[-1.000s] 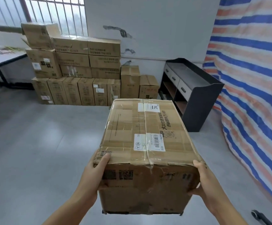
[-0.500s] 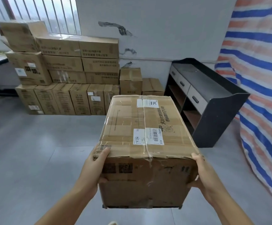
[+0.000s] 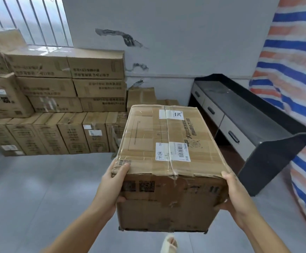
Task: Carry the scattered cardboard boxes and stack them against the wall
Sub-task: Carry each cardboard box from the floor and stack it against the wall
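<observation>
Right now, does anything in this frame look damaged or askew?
Yes. The carried box is worn: its near top edge is crumpled and the tape wrinkled, between the left hand and right hand. On the stack, the top-left box sits skewed. The wall shows peeling patches.

Stacked boxes (image 3: 53, 99) cropped left; foot (image 3: 168, 245) cut off below.
</observation>
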`<control>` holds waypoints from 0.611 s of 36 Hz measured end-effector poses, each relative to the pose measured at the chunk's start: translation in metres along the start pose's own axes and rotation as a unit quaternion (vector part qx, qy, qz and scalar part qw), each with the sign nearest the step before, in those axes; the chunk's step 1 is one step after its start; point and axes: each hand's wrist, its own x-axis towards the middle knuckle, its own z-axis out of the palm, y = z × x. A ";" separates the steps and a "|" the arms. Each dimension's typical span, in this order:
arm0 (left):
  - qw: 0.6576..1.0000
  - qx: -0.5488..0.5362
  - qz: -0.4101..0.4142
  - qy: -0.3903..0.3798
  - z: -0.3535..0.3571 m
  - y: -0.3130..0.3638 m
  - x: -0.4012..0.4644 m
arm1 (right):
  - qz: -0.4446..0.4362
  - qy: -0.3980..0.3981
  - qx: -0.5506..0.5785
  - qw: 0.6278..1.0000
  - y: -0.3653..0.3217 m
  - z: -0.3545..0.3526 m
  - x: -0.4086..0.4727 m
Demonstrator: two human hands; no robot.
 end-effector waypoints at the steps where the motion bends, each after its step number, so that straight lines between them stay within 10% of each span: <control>1: 1.000 -0.001 0.001 0.004 0.007 0.003 0.020 | -0.006 -0.004 -0.004 1.000 -0.007 0.004 0.023; 22: 0.998 0.007 0.014 0.062 0.117 0.098 0.417 | -0.067 -0.090 -0.037 0.993 -0.160 0.091 0.440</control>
